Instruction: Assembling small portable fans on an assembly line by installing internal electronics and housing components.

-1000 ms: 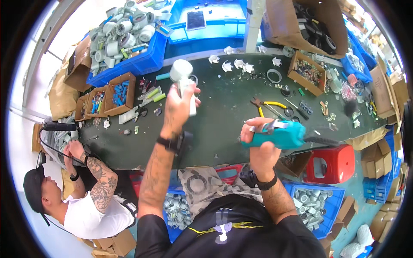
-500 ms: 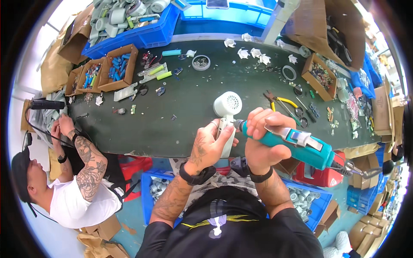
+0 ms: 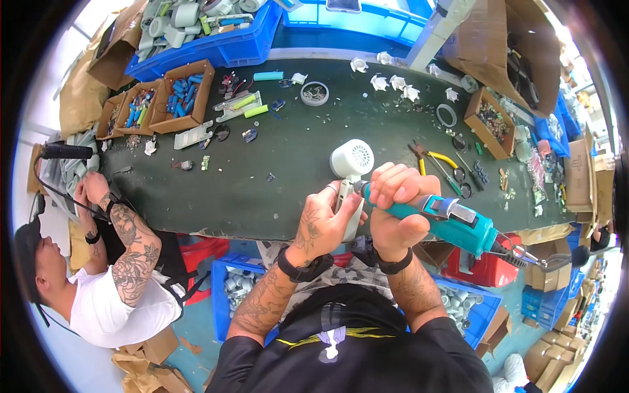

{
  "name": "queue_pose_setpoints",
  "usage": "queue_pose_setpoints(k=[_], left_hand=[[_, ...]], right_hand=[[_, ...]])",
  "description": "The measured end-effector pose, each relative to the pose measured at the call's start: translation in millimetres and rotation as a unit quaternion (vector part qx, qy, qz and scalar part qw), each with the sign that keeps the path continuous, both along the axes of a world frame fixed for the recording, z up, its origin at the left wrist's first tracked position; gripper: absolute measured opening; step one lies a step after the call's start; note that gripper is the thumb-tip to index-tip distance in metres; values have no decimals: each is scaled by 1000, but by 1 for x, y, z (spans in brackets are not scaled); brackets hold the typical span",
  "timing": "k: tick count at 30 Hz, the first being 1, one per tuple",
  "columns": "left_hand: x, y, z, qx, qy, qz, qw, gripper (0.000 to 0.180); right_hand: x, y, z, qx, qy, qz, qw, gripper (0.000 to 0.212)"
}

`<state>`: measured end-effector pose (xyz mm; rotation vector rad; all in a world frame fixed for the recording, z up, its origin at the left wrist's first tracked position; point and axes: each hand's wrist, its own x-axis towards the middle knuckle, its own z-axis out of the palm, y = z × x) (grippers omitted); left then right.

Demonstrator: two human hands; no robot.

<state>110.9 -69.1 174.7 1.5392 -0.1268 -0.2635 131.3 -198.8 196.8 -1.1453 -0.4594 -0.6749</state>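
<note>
Over the front edge of the workbench (image 3: pixel 282 196), my left hand (image 3: pixel 322 223) is closed around the handle of a pale handheld fan (image 3: pixel 352 159). Its round slotted head points up and away from me. My right hand (image 3: pixel 401 213) wraps around a teal electric screwdriver (image 3: pixel 468 230), which slants down to the right with its cord trailing off. The screwdriver's nose meets the side of the fan's handle just below the head. My fingers hide the exact contact point and much of the handle.
Yellow-handled pliers (image 3: pixel 434 157) and screwdrivers lie to the right. Farther off are white plastic pieces (image 3: pixel 398 82), a ring dish of screws (image 3: pixel 314 93) and a carton of small parts (image 3: pixel 490 123). At left, a co-worker (image 3: pixel 111 275) sits near cartons of blue cells (image 3: pixel 182 98).
The screwdriver's rear end has swung slightly left and toward me, its nose staying at the fan's handle. The fan sits slightly farther right in the picture. Both grips hold.
</note>
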Motion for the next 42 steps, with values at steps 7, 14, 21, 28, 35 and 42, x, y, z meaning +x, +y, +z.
queue_pose_setpoints(k=[7,14,21,28,35,42], left_hand=[[-2,-2,-10,-57,39,-12,998,29],[-3,-3,-3,-24,24,-9,999,32],[-2,-8,-11,-128,45,40,990,32],[2,-4,-8,-165,37,44,985,39],[21,7,2,-104,-13,59,993,32],[147,36,32,141,-97,107,980,31]], right_hand=[[-3,-2,4,9,15,-15,1000,62],[-8,-8,16,33,46,-35,998,64],[-12,-22,23,46,54,-51,996,67],[-18,-21,15,46,73,-25,996,67],[-17,-30,14,50,81,-17,995,62],[-17,-58,-7,-29,228,-84,970,37]])
